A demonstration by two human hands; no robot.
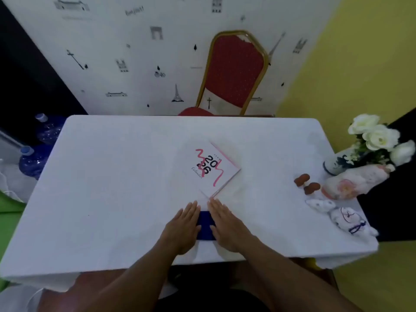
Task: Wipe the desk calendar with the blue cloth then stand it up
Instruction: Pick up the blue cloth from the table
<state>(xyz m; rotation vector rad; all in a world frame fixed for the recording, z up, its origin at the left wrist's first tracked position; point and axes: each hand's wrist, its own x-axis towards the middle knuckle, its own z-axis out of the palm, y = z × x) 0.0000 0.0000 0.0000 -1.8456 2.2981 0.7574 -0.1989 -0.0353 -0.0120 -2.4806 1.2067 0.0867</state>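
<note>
The desk calendar (210, 168), white with a pink squiggle and "2026" on its cover, lies flat and turned at an angle in the middle of the white-clothed table (112, 176). Just below its near corner a folded blue cloth (205, 225) lies on the table. My left hand (182, 228) rests flat, palm down, on the cloth's left edge. My right hand (227, 226) rests flat on its right edge. Only a strip of the cloth shows between the hands. Neither hand grips anything, and the fingers lie straight and close together.
At the table's right edge stand a vase of white flowers (378, 140), a pale ceramic figure (353, 181), two brown mushroom ornaments (307, 183) and a white fabric toy (344, 218). A red chair (234, 70) stands behind the table. Blue water bottles (40, 149) sit at the left.
</note>
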